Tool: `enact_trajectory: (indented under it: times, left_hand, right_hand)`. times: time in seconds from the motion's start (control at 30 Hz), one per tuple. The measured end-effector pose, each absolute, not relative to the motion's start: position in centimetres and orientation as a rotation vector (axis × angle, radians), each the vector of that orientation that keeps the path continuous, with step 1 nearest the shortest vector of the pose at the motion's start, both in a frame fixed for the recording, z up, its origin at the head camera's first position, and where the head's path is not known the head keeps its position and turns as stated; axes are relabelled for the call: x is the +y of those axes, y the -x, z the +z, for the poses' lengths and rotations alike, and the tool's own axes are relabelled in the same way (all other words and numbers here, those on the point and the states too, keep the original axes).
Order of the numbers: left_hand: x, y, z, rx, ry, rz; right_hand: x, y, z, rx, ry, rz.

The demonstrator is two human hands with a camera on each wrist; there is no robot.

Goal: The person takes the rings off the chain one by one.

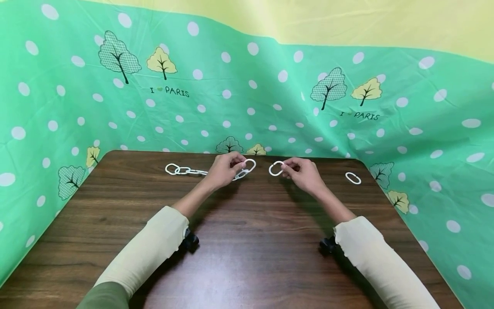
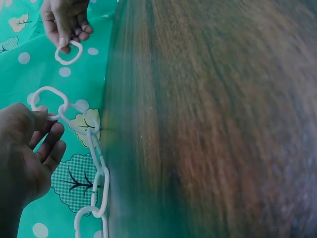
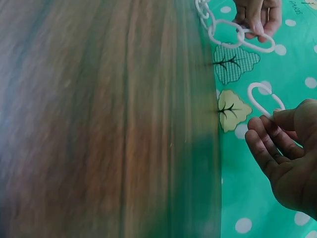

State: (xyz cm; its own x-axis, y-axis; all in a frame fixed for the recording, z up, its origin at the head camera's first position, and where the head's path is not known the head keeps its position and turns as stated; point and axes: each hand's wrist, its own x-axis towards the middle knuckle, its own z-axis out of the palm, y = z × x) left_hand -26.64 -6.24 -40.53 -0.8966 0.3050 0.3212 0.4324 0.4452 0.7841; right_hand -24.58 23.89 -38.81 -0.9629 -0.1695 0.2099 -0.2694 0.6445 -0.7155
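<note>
My left hand (image 1: 225,170) pinches the end link of a white plastic chain (image 1: 185,170) between thumb and finger. That end link (image 2: 49,89) is raised, and the rest of the chain trails down to the left along the table's far side, partly hidden behind the hand. Across a small gap, my right hand (image 1: 302,172) pinches a single loose white link (image 1: 275,168). In the right wrist view this oval link (image 3: 253,99) has a narrow gap in its side. The two held links face each other, apart.
Another white link (image 1: 353,178) lies on the brown wooden table (image 1: 247,257) at the far right. Behind the table's far edge hangs a green curtain (image 1: 216,111) with white dots and printed trees.
</note>
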Motion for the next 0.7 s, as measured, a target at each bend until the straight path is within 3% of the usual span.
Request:
enact_trajectory:
  times: [0.7]
  left_hand:
    - [-6.3,26.5,-40.1,-2.528,0.516,-1.555]
  right_hand:
    - [27.7,24.0,-39.6,-2.802,-0.292,1.098]
